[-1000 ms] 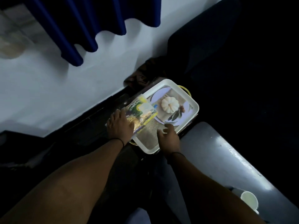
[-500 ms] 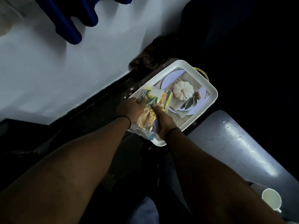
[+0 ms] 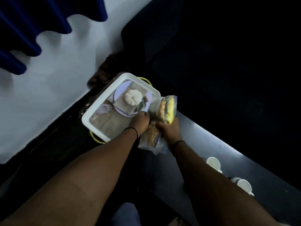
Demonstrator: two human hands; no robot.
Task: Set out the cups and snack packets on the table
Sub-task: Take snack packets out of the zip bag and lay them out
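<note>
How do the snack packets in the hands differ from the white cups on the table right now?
The snack packets are clear, crinkly plastic showing yellow and orange contents; the cups are plain, rigid white. The packets are held in the air between the left hand and right hand, by the tray edge; the cups stand on the grey table, untouched. The packets are off the tray but not yet set down; the cups are already placed.

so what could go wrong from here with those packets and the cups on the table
1. The left hand and right hand hold the slack clear snack packets bunched together; one could slide out mid-carry.
2. Two white cups stand near the grey table's near edge, right by the right forearm; a swing could knock them.
3. The scene is dim and blurred, so placement may be misjudged.
</note>
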